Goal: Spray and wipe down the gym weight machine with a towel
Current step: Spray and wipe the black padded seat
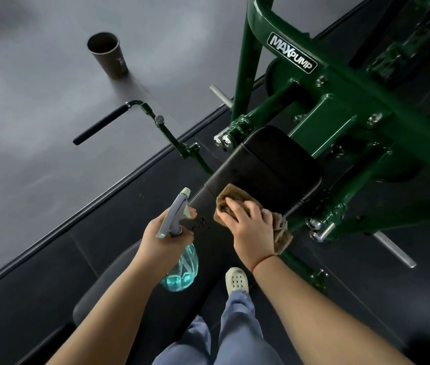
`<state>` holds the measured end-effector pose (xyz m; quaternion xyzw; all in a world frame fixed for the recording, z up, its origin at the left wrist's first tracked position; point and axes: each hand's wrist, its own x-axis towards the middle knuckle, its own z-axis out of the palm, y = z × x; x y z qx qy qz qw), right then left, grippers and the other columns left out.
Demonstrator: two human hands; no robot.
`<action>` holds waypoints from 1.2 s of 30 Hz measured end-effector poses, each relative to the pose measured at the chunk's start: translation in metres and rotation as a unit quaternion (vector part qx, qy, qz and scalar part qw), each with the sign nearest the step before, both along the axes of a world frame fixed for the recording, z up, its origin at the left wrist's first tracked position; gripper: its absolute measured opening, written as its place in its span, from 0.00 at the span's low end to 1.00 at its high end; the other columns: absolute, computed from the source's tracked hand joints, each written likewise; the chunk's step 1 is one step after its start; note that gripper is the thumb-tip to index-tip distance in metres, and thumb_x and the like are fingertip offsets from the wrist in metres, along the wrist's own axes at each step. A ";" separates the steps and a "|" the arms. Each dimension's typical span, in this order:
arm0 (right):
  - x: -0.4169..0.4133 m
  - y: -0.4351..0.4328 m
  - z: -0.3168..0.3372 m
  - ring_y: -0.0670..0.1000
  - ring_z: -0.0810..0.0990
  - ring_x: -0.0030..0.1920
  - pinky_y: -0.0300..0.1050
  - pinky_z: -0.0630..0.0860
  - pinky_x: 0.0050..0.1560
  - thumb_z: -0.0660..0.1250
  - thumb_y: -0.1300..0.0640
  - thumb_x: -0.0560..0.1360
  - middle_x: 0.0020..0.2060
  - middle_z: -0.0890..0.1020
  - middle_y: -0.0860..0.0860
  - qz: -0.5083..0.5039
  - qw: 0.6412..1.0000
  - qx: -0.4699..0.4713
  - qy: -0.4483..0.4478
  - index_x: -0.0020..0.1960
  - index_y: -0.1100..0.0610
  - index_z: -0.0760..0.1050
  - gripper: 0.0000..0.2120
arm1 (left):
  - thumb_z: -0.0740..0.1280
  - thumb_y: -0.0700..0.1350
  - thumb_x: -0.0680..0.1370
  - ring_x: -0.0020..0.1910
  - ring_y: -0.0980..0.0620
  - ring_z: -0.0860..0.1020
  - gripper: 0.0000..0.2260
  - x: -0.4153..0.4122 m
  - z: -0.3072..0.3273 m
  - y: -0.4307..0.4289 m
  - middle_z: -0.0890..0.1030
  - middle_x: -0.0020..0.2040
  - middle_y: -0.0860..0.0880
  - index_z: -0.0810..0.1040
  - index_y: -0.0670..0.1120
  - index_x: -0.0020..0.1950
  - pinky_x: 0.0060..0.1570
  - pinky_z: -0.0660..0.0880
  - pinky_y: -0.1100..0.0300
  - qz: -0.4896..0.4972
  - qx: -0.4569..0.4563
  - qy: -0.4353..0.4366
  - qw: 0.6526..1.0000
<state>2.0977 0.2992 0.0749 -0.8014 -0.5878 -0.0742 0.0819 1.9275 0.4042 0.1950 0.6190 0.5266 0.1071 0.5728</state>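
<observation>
- The floor was dark and wide. It lay under everything.
- The machine was big and green. It stood in front of the person, close enough to reach and clean.
- The black pad sat low on the machine. People lean on it, so it likely needed wiping most.
- A black handle stuck out to the left of the pad, well apart from both hands.
- A dark cup stood on the floor, far from the work.
- The bottle held blue water. It hung just left of the pad, nozzle aimed at it, ready to spray.
- The towel was brown. It lay flat on the pad's near edge, so it could rub the wet spot.
- The right hand pressed flat on top of the towel to push it.
- The left hand was closed round the bottle's neck, with a finger at the trigger.
- The two hands were apart, side by side.
</observation>
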 end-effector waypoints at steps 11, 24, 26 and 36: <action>0.070 0.075 0.045 0.62 0.75 0.61 0.61 0.77 0.50 0.74 0.53 0.72 0.67 0.74 0.58 -0.088 0.996 -0.006 -0.004 0.78 0.49 0.65 0.36 | 0.68 0.29 0.75 0.36 0.48 0.75 0.19 -0.005 -0.008 0.014 0.79 0.41 0.37 0.81 0.54 0.52 0.33 0.73 0.63 0.032 -0.011 -0.018 0.999; 0.006 0.063 0.018 0.55 0.76 0.52 0.53 0.75 0.45 0.73 0.59 0.70 0.57 0.81 0.49 0.150 0.978 -0.143 0.024 0.82 0.52 0.50 0.48 | 0.69 0.30 0.75 0.33 0.51 0.76 0.21 -0.037 -0.010 0.012 0.80 0.42 0.38 0.81 0.58 0.51 0.31 0.75 0.63 0.031 0.004 -0.020 0.999; 0.017 0.058 0.025 0.55 0.77 0.52 0.52 0.76 0.45 0.74 0.59 0.71 0.58 0.81 0.49 0.132 0.984 -0.117 0.008 0.82 0.52 0.54 0.45 | 0.70 0.30 0.75 0.37 0.46 0.78 0.21 -0.041 -0.014 0.015 0.81 0.42 0.40 0.81 0.58 0.50 0.34 0.76 0.61 0.038 0.007 -0.030 0.999; 0.052 0.125 0.028 0.61 0.75 0.62 0.57 0.74 0.50 0.72 0.52 0.74 0.65 0.78 0.56 -0.013 0.998 -0.050 -0.037 0.73 0.48 0.72 0.27 | 0.67 0.29 0.75 0.28 0.51 0.70 0.20 -0.073 -0.026 0.009 0.74 0.30 0.52 0.82 0.55 0.53 0.26 0.69 0.63 0.082 -0.034 -0.031 0.996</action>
